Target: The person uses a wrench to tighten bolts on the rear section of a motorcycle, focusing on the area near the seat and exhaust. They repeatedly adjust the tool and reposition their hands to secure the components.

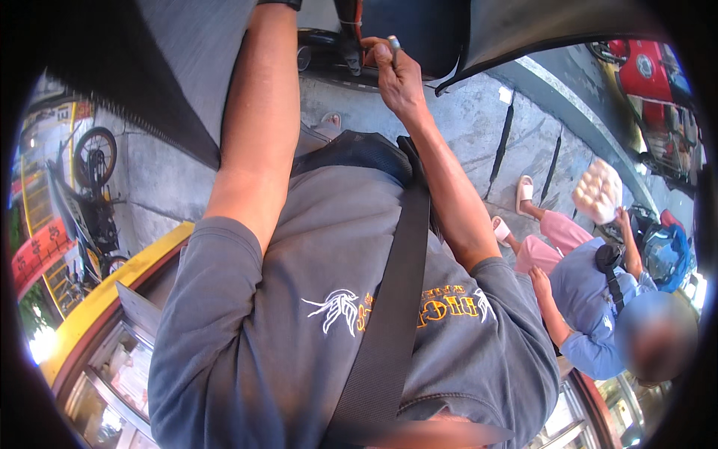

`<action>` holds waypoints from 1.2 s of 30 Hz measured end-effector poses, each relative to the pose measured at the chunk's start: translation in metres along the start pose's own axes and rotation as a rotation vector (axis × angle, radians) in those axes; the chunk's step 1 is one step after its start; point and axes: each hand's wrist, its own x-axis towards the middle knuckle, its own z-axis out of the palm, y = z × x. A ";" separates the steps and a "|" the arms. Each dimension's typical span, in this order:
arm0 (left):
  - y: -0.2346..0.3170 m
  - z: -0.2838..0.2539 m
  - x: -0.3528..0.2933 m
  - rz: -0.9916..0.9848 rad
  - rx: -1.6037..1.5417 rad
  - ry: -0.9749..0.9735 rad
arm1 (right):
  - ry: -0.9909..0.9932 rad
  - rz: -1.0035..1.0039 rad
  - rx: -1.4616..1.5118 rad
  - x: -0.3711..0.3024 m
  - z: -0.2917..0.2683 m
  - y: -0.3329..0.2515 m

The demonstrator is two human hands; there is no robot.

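Observation:
My right hand (pixel 400 81) is closed around a short, slim cylinder with a pale, metallic-looking end (pixel 394 43); its exact kind is unclear. Bent fingers of that hand come up to a red-edged bracket (pixel 353 49) beside a dark, padded-looking panel (pixel 419 34). My left arm (pixel 263 112) stretches straight ahead past the top of the picture. Only the black band (pixel 283 3) at its wrist shows, and the hand itself is outside the frame.
A large dark sheet (pixel 161 67) hangs at my left, and a dark curved cover (pixel 538 34) spreads over the far right. Motorbikes stand at left (pixel 93 187) and right (pixel 649 71). A person in blue (pixel 576 292) at my right carries a bag of round pale things (pixel 598 191).

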 end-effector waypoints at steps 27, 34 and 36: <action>0.049 -0.067 -0.268 0.673 -0.610 -0.067 | -0.245 0.362 0.848 -0.033 0.027 -0.026; 0.019 -0.078 -0.268 0.413 -0.892 -0.257 | -0.046 0.442 0.451 -0.055 0.017 -0.050; -0.008 -0.076 -0.255 0.348 -0.812 -0.246 | -0.079 0.430 0.410 -0.056 0.017 -0.023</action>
